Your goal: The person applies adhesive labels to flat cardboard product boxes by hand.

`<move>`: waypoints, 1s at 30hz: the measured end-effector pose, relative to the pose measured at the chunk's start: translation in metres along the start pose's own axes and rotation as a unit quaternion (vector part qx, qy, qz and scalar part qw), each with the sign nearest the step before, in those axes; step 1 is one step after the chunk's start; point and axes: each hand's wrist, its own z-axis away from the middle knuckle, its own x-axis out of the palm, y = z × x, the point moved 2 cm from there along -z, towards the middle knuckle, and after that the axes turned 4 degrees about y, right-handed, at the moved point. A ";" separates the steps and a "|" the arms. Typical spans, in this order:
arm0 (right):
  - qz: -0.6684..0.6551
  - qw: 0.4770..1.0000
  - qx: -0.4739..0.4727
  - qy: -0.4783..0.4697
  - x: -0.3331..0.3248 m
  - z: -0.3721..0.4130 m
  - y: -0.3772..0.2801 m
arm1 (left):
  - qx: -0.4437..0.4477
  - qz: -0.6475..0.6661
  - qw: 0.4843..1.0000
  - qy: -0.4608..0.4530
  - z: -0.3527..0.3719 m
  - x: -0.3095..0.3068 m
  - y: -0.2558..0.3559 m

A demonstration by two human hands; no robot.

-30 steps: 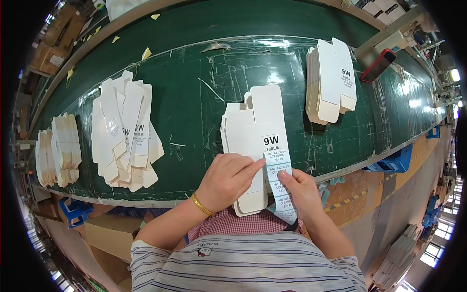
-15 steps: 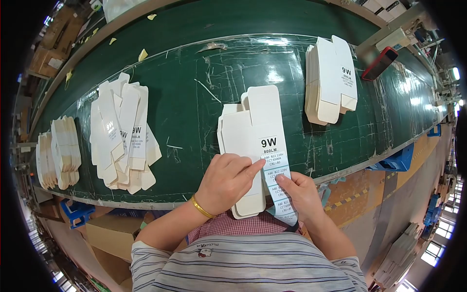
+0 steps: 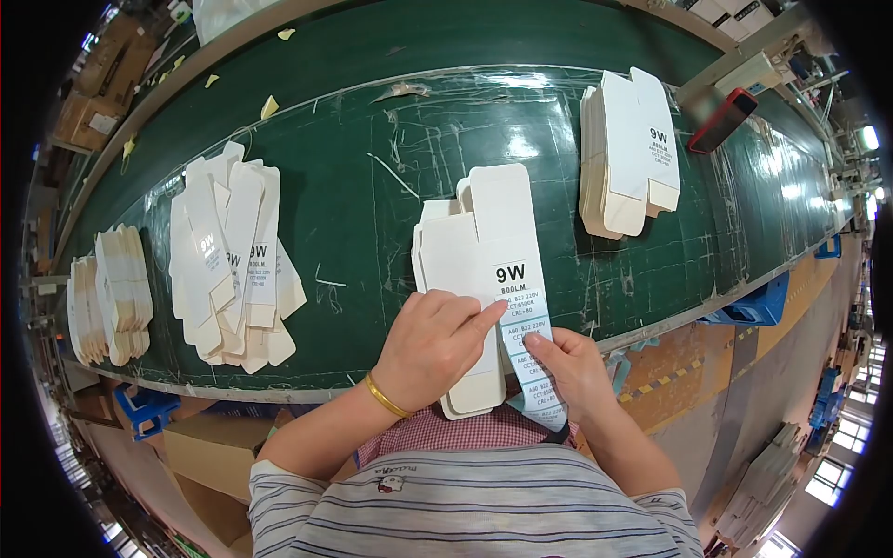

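A flat white carton (image 3: 502,219) printed "9W 800LM" tops a small stack at the table's near edge, in front of me. My left hand (image 3: 433,344) rests over its lower part with fingers curled. One fingertip touches the left edge of the top label, just below the print; whether it pinches anything is hidden. From there a strip of pale blue labels (image 3: 535,372) runs down towards my lap. My right hand (image 3: 577,367) holds this strip between thumb and fingers, the thumb lying on its printed face.
Loosely fanned cartons (image 3: 233,260) lie to the left, with bundled cartons (image 3: 123,293) beyond. A neat stack of labelled cartons (image 3: 633,149) stands at the right, beside a red-edged phone (image 3: 724,121). Yellow scraps (image 3: 270,107) dot the far side of the green table (image 3: 353,214).
The view has shifted very slightly. Both hands keep nearly the same places on the carton and the label strip.
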 end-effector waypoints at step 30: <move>0.207 0.970 -0.127 -0.021 -0.054 0.046 0.045 | 0.083 -0.079 0.992 -0.060 -0.020 0.001 0.012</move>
